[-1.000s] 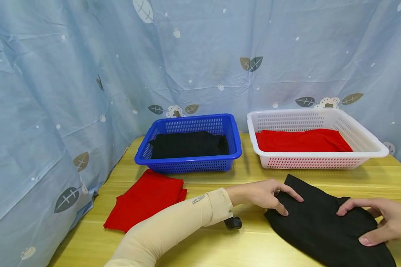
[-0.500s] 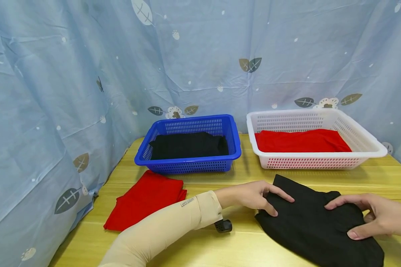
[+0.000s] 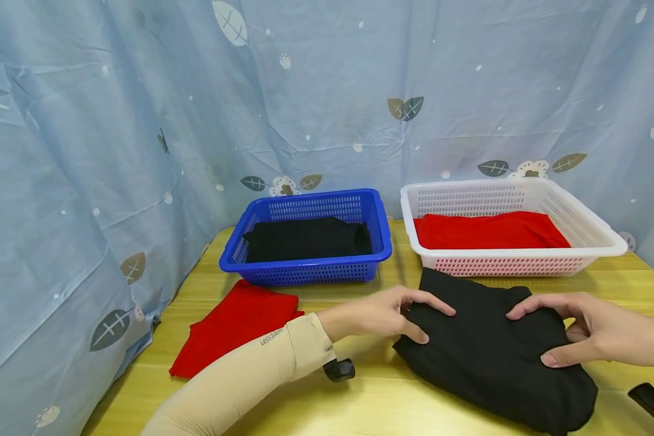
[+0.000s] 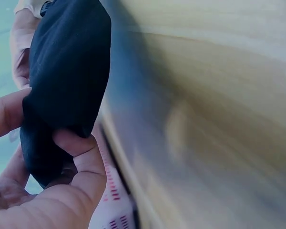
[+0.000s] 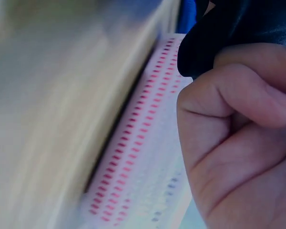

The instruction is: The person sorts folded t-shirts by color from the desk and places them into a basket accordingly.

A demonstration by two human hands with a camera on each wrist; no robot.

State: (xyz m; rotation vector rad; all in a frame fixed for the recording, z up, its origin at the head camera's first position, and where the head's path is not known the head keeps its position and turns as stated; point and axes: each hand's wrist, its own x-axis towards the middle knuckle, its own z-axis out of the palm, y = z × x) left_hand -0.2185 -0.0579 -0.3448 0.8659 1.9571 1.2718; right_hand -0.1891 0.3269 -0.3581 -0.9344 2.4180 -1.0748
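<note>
In the head view a folded black garment (image 3: 476,345) is held by both hands, raised off the table in front of the white basket. My left hand (image 3: 384,310) pinches its left edge, thumb on top and the other fingers beneath. At the right edge my right hand (image 3: 583,330) grips the cloth the same way. The left wrist view shows the garment (image 4: 69,67) hanging apart from the tabletop, its edge between the left thumb and fingers. In the right wrist view the right hand (image 5: 248,133) has curled fingers against the black cloth.
A blue basket (image 3: 305,265) at the back holds black cloth (image 3: 307,239). To its right, a white basket (image 3: 518,253) contains red cloth (image 3: 490,231). Folded red cloth (image 3: 234,327) lies on the wooden table at left. A patterned blue curtain (image 3: 327,91) hangs behind.
Both hands have moved left and slightly up in the head view, carrying the black garment with them. The baskets and the red cloth have stayed in place.
</note>
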